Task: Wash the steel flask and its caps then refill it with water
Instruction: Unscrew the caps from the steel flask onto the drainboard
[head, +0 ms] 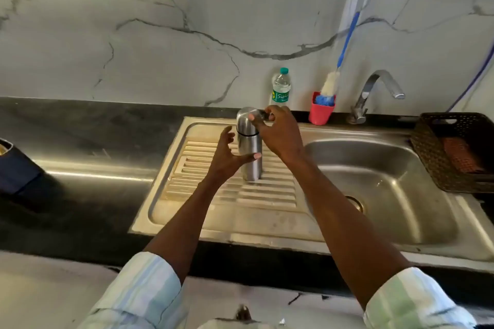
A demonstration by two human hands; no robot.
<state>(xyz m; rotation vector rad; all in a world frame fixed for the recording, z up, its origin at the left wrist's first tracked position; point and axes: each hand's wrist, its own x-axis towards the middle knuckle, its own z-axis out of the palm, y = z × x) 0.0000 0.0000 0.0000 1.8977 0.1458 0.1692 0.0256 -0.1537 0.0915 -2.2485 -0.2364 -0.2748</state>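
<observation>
The steel flask [250, 157] stands upright on the ribbed drainboard [187, 195] of the sink, its steel cap [246, 115] on top. My left hand [227, 157] is beside the flask's body, the thumb lying across its front and the fingers spread just left of it, apart from the steel. My right hand [278, 133] reaches over from the right and its fingers pinch the cap at the top. A small dark part shows between those fingers; I cannot tell what it is.
The sink basin [401, 168] lies to the right with the tap [374, 93] behind it. A plastic water bottle [281, 87], a red cup [319, 112] holding a bottle brush [330, 83], and a dark woven basket [433, 152] stand around. A dark blue object [16, 168] sits far left.
</observation>
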